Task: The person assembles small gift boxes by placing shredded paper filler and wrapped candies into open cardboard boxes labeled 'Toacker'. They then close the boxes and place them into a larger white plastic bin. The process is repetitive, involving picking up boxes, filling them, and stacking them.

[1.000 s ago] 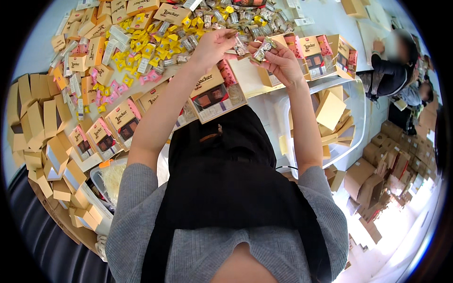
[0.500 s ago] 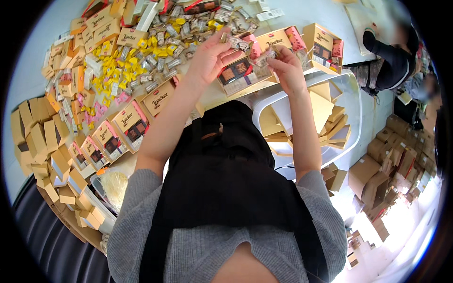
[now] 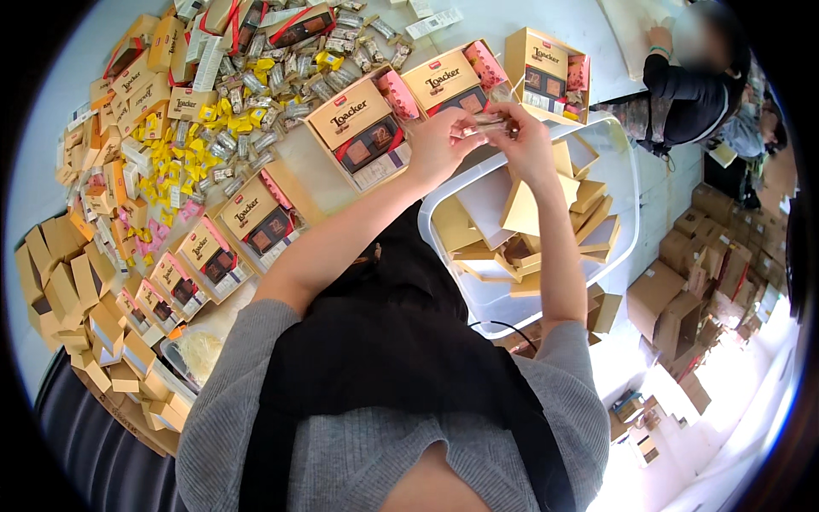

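Observation:
My left hand (image 3: pixel 442 145) and my right hand (image 3: pixel 524 147) meet fingertip to fingertip over the front edge of the table. Between them they pinch small clear-wrapped sweets (image 3: pixel 488 127); the fingers hide how many there are. Below and behind my hands stands an open tan gift box (image 3: pixel 444 78), with a pink floral packet and a dark chocolate pack in it. Left of it is a similar filled box (image 3: pixel 345 118), close to my left wrist. A third filled box (image 3: pixel 546 56) sits beyond my right hand.
Loose wrapped sweets (image 3: pixel 229 141) and tan cartons (image 3: pixel 136 90) cover the table's left side. More filled boxes (image 3: pixel 203 249) line the front edge. A clear plastic tub (image 3: pixel 633 226) of empty boxes stands by my right forearm. Another person (image 3: pixel 695 98) works at far right.
My hands have come together, bringing the wrapped sweets to one spot, lower and to the right. The view has shifted, so the table and boxes sit differently.

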`<state>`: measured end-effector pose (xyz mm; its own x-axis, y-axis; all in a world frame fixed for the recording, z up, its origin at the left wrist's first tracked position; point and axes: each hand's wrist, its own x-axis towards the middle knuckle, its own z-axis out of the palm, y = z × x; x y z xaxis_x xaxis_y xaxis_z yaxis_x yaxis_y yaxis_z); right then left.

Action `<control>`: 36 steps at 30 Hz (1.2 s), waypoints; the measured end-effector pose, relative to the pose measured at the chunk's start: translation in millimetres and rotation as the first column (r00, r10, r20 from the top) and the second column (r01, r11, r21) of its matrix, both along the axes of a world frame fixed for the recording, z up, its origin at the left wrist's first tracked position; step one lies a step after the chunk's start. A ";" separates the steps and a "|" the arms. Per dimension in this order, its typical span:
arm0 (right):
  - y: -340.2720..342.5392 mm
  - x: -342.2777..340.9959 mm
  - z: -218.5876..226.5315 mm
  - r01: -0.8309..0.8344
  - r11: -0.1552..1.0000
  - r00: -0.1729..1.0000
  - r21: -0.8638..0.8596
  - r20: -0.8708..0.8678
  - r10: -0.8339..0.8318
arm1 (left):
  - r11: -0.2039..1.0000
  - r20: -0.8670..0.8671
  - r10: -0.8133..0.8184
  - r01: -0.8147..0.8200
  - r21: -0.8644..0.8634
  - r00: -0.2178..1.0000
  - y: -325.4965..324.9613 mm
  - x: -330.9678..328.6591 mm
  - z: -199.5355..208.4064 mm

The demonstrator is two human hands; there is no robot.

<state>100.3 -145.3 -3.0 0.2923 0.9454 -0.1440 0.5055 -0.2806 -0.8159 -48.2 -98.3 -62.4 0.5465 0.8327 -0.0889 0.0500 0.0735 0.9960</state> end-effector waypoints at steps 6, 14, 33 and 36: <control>32.1 66.1 -22.2 -0.393 0.920 0.776 0.014 0.541 0.323 | 0.612 -0.472 0.149 0.294 0.734 0.869 44.1 37.1 -24.0; 39.2 70.8 -69.5 -0.414 0.910 0.671 0.021 0.682 0.290 | 0.490 -0.718 0.216 0.563 0.666 0.662 54.5 43.8 -54.6; 45.1 65.1 -75.9 -0.439 0.894 0.297 -0.088 0.925 0.236 | 0.587 -0.717 0.119 0.534 0.608 0.687 55.1 41.2 -40.6; 37.7 66.0 -71.5 -0.413 0.909 0.353 -0.057 0.910 0.217 | 0.718 -0.620 0.105 0.372 0.588 0.777 108.5 19.5 -5.2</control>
